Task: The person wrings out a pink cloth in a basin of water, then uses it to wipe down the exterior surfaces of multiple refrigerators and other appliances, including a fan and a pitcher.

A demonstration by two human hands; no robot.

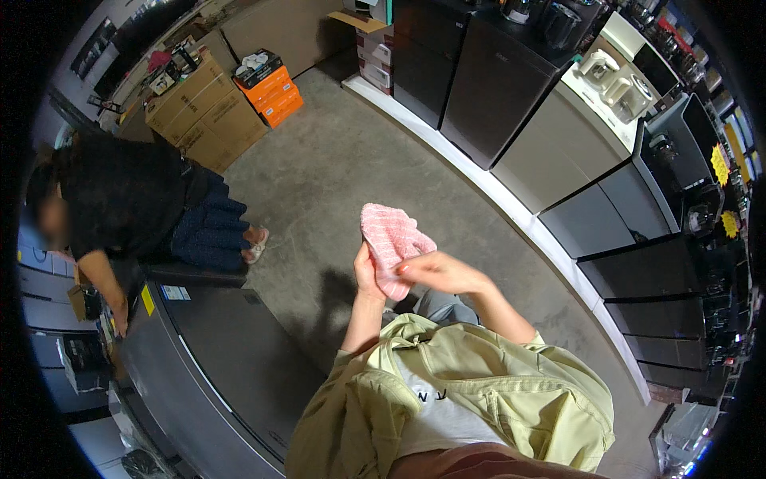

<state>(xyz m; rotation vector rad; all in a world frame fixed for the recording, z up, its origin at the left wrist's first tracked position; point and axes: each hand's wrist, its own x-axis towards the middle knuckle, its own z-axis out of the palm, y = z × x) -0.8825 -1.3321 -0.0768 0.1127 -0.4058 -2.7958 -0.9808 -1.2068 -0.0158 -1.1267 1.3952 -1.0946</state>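
In front of my body I hold up a pink cloth (391, 231) with pale stripes, bunched and partly folded over. My left hand (366, 270) grips its left side from below, with some fingers hidden behind the fabric. From the right, my right hand (444, 272) reaches across, its fingertips pinching the lower front of the cloth. Grey concrete floor (319, 184) lies beneath both hands.
To the left, a dark grey fridge (239, 351) lies or stands low, with a person (120, 199) in dark clothes leaning beside it. Cardboard cartons (209, 112) and orange boxes (271, 94) stand far left. A row of appliances (503, 88) on a white plinth (471, 172) curves along the right.
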